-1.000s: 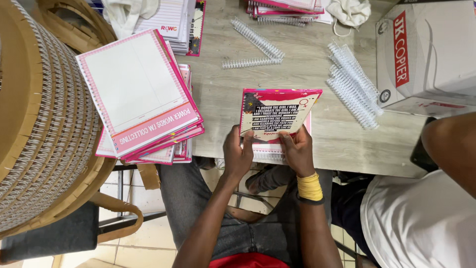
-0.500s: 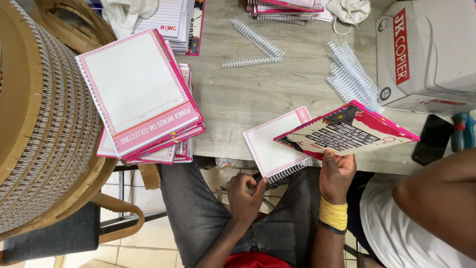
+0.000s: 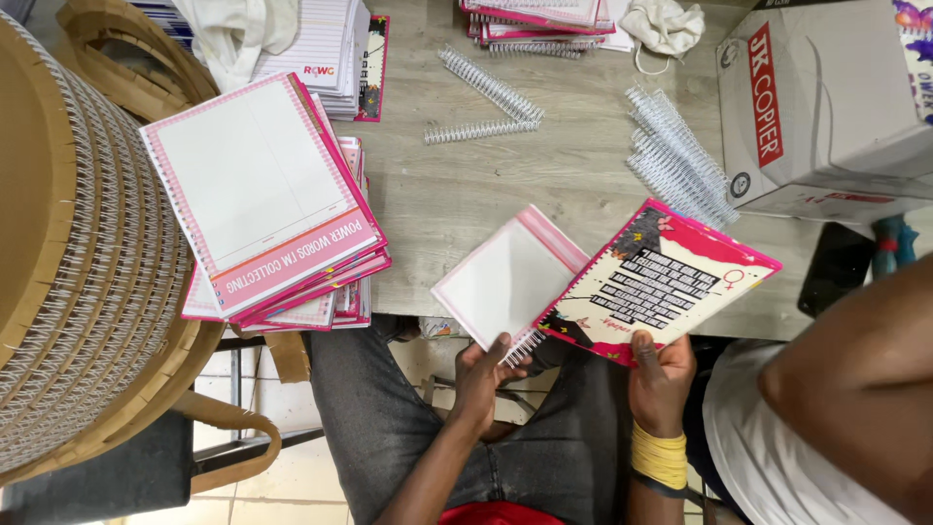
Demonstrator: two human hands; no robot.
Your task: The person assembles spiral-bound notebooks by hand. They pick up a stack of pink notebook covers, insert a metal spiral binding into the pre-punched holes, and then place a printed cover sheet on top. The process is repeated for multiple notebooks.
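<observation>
Standing at far left: cardboard reel [image 3: 68, 253] wound with wire binding. Next, stack of pink-bordered notebooks [image 3: 267, 204] on grey table [image 3: 466, 194]. Spiral notebook [image 3: 583, 282] at the table's near edge, now opened out flat where a second ago it was closed and upright. Right hand [image 3: 661, 374] grips the patterned cover; left hand [image 3: 486, 374] pinches the coil end. Loose wire coils [image 3: 675, 156] lie beyond.

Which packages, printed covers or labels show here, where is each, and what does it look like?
Paper box: top right of table, white carton, red side strip.
Printed cover: lifted by right hand, pink border, cream panel, black blocks.
Blank page: by left hand, white, pink edge.
Notebook stack: left, white covers, pink band.
</observation>
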